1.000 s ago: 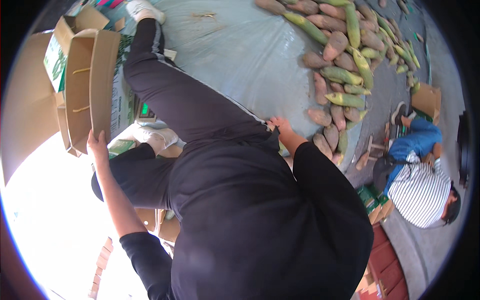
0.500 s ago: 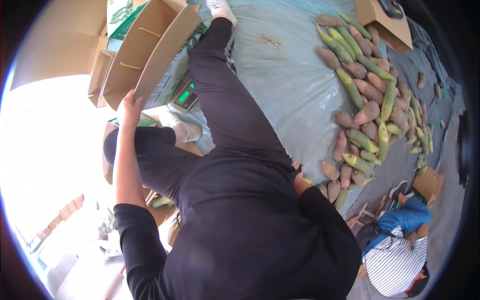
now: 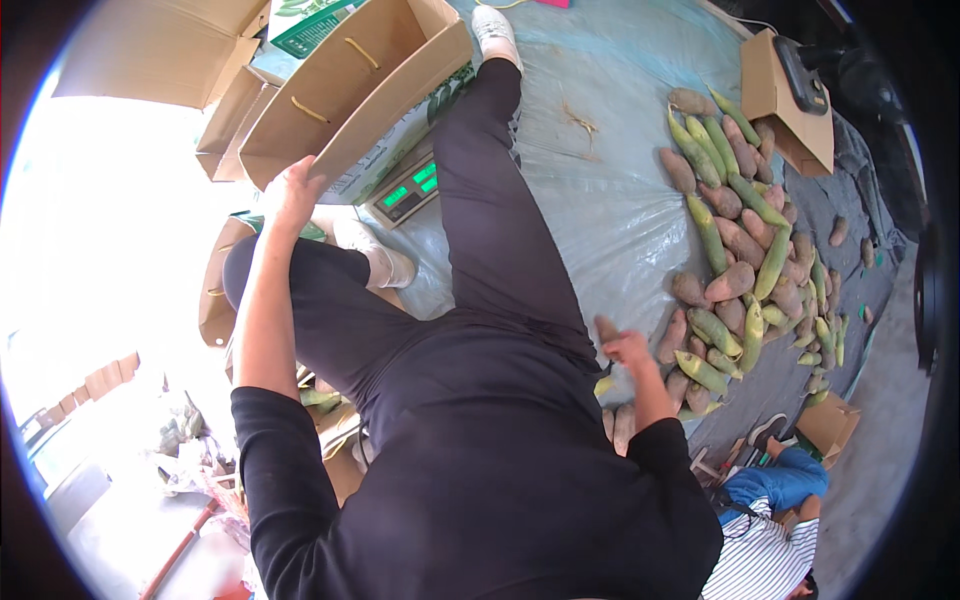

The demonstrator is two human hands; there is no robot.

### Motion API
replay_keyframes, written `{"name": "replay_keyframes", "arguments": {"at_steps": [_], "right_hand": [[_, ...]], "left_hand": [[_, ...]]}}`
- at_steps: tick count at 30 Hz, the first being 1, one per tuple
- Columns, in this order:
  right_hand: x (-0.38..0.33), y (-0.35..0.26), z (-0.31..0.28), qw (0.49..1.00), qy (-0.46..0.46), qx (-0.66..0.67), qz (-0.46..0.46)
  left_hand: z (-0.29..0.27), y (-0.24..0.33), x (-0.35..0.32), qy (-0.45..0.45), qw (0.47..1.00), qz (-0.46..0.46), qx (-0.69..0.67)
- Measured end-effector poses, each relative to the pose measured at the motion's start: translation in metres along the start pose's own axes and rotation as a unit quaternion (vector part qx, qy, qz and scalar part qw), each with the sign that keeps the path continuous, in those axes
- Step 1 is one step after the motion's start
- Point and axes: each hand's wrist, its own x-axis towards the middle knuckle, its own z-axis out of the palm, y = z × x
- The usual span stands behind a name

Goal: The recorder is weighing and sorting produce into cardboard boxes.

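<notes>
A brownish root pokes out of the closed right hand, near a heap of green and pinkish roots. The left hand grips the lower rim of an open cardboard box (2 yellow cord handles show inside), with a lit scale just beside it on the plastic sheet.

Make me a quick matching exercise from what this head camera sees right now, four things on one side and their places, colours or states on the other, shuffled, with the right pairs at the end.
1. Left hand
2. Right hand
3. Scale
4. Shoes

A. Beside the vegetable pile
B. White
C. On the open cardboard box's edge
D. Lit up green

Pairs: 1-C, 2-A, 3-D, 4-B
</notes>
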Motion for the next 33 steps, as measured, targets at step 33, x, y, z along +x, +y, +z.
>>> {"name": "replay_keyframes", "arguments": {"at_steps": [33], "right_hand": [[-0.1,-0.446,0.04,0.675,0.2,-0.094,-0.704]], "left_hand": [[-0.014,0.003,-0.001,-0.024,1.0,0.001,0.018]]}}
